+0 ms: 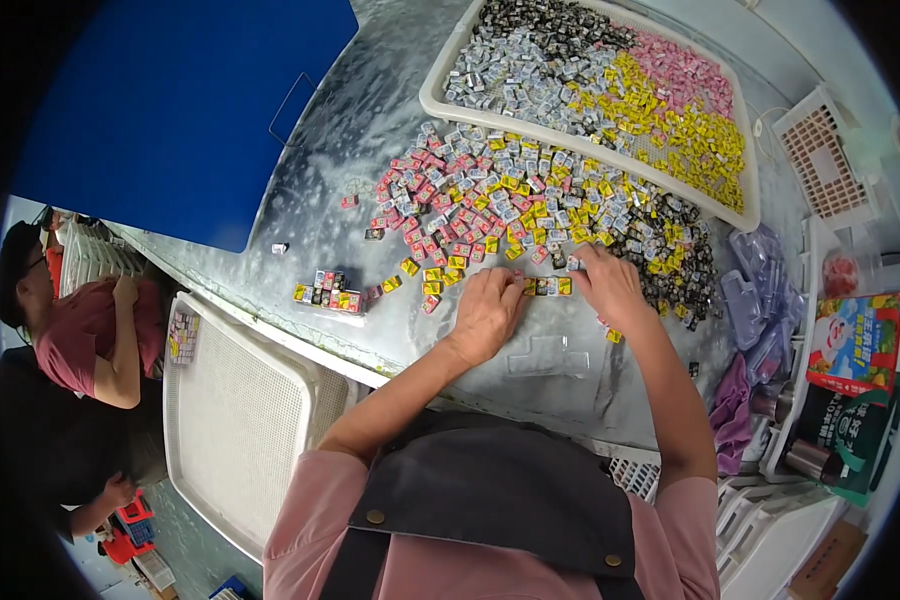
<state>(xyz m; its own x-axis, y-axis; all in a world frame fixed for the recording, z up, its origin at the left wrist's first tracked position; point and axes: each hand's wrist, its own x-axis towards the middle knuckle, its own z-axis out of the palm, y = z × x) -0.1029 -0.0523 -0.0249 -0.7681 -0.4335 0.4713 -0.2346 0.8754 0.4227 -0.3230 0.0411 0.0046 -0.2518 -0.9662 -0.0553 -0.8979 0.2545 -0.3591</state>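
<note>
My left hand [490, 315] rests on the grey table with curled fingers, its fingertips at the left end of a short row of small yellow and black printed blocks [550, 287]. Just beyond the row's other end, my right hand [612, 290] pinches a small whitish block [573, 263] between thumb and fingers. Ahead of both hands spreads a loose heap of small blocks [530, 200] in pink, yellow, white and black. Nearer to me lies a clear plastic tray [547, 372]. At the left stands a packed group of blocks [327, 292].
A large white tray [580, 150] holds more blocks, grouped by colour. A blue board [180, 120] covers the table's far left. Purple-tinted plastic packaging [755, 290] and a purple cloth [732, 415] lie right. White perforated trays [235, 420] and a co-worker [100, 330] are left.
</note>
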